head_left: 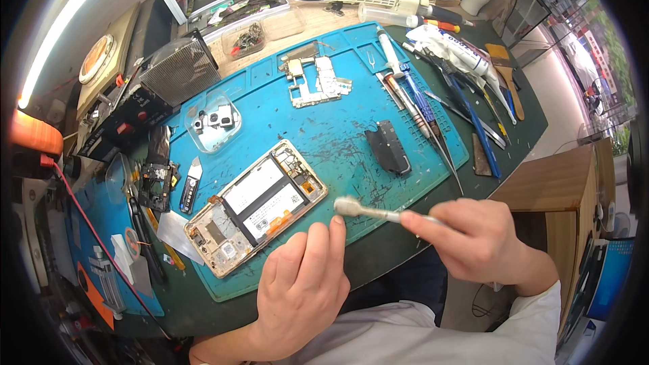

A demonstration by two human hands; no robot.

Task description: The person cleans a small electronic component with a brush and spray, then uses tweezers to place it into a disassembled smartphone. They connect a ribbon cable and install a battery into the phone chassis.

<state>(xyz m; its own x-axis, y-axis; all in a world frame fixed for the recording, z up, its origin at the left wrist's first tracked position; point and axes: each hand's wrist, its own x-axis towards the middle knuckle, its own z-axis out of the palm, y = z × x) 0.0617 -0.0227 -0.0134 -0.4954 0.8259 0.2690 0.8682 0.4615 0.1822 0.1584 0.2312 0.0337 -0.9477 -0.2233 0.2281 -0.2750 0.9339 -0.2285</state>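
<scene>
My right hand (476, 236) grips the handle of a small brush (378, 213), much like a toothbrush. Its pale head reaches left to the fingertips of my left hand (304, 290). The fingers of that left hand are curled and pressed together; whatever they may hold is hidden. Just beyond it lies an opened phone (220, 267), its battery (260, 199) exposed in a gold-coloured frame. The phone rests at a slant on a blue work mat (338, 122). A black plastic phone part (389, 149) sits to its right, apart from both hands.
Farther back lie a bare circuit board (318, 81) and a clear box (215, 120) with camera modules. Tweezers (446, 155), a syringe (389, 47) and a white tube (456, 51) crowd the right side. A utility knife (191, 184) is left of the phone.
</scene>
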